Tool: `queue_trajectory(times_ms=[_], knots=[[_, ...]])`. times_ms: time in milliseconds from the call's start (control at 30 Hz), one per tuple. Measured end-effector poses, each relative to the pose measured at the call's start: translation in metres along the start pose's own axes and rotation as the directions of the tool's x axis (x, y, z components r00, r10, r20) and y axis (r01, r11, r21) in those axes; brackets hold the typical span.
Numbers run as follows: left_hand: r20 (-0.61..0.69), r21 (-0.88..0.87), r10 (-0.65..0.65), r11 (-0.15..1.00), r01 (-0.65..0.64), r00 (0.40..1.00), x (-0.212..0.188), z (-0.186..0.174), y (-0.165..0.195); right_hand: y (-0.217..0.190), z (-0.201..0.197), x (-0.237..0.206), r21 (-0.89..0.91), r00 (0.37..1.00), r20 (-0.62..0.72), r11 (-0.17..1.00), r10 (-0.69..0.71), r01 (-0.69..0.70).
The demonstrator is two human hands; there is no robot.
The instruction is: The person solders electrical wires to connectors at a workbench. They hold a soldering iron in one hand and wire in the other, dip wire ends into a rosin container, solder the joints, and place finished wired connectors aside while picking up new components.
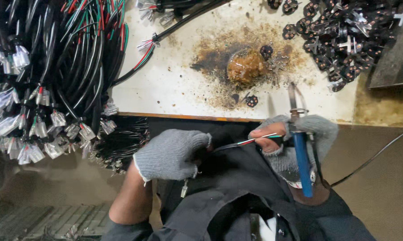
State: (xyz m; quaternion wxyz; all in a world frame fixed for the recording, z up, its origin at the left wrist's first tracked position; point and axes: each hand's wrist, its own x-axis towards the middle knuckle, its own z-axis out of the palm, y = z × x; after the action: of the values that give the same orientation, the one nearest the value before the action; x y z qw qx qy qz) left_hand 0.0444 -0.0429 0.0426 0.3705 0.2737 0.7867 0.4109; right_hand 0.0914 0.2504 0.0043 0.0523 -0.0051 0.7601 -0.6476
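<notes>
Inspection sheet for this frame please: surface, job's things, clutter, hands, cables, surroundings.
Surface: white bench top, scorched brown around an amber lump.
Job's things: thin cable with red, white and green cores; blue-handled soldering iron.
Clutter: heap of black plug inserts.
Hands: left hand gloved, gripping the cable; right hand in a fingerless glove, pinching the cores and holding the iron.
Cables: large bundle of black cables at left.
Surroundings: brown floor.
</notes>
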Motion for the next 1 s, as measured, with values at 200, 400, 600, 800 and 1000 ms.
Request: queue_trajectory(times_ms=[200, 400, 600, 800, 1000], knots=[[-0.309, -0.345, -0.207, 0.934, 0.093, 0.928, 0.034, 0.036, 0.022, -0.001, 0.018, 0.015, -0.093, 0.996, 0.084, 0.996, 0.020, -0.012], [-0.660, -0.243, 0.056, 0.928, -0.283, 0.749, 0.045, 0.052, 0.018, -0.006, 0.011, 0.016, -0.107, 1.000, -0.007, 0.994, -0.020, 0.019], [-0.580, -0.113, 0.113, 0.970, -0.217, 0.806, 0.046, 0.037, 0.024, -0.008, 0.026, 0.027, -0.056, 0.988, -0.063, 0.989, -0.139, 0.136], [-0.548, -0.263, 0.017, 0.946, -0.192, 0.836, 0.048, 0.043, 0.017, -0.025, 0.015, 0.032, -0.194, 0.998, 0.048, 0.980, -0.044, 0.052], [-0.552, -0.387, -0.037, 0.896, -0.216, 0.833, 0.048, 0.051, 0.006, -0.020, 0.015, 0.032, 0.075, 0.996, 0.021, 0.994, -0.086, 0.084]])
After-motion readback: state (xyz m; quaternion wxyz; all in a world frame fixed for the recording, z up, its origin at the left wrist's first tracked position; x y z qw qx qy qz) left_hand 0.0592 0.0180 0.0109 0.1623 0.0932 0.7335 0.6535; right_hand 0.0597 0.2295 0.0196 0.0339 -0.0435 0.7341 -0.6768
